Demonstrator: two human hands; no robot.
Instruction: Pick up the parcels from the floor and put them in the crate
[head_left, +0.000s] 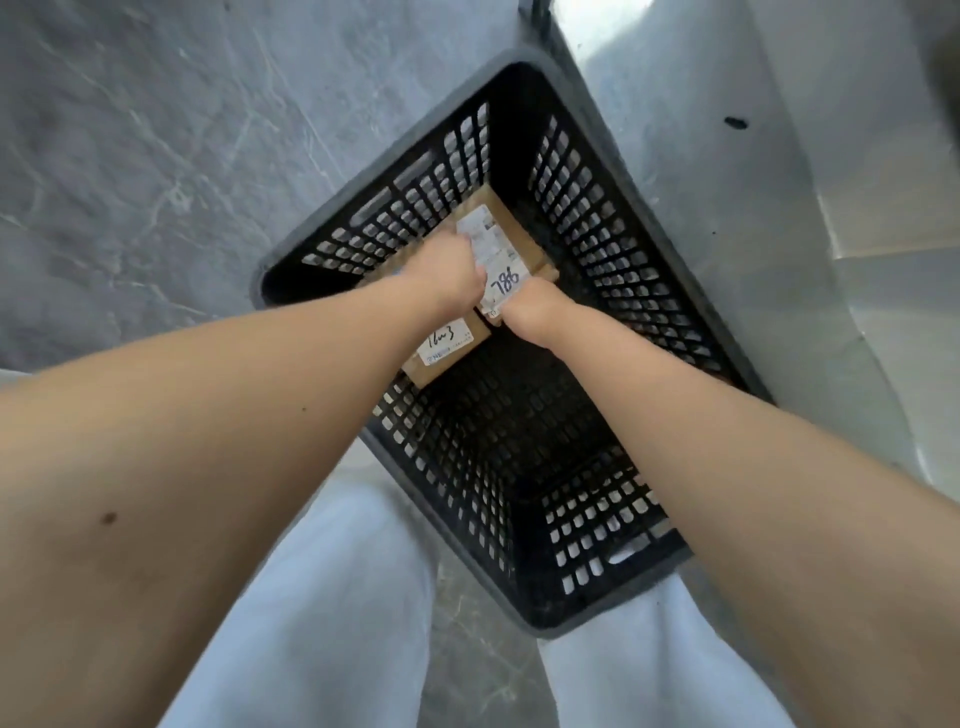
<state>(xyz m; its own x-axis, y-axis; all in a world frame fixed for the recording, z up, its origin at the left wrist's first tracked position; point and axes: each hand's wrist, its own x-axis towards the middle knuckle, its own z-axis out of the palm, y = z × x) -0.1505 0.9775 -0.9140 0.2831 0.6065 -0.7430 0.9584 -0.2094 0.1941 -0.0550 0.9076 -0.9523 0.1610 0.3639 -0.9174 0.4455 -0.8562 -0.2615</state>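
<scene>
A black perforated plastic crate (670, 244) stands on the grey floor right below me. Both my arms reach down into its far half. A brown cardboard parcel (511, 221) with a white label marked "786" lies there, on top of a second brown parcel (447, 343) whose label carries handwriting. My left hand (451, 273) grips the top parcel's left edge. My right hand (524, 306) holds its near right corner. The fingers of both hands are mostly hidden behind the parcel.
A pale wall or panel (779, 156) runs along the crate's right side. Grey marbled floor (156, 156) stretches to the left. My legs in light trousers (332, 597) stand at the crate's near end. The near half of the crate floor (519, 426) holds nothing.
</scene>
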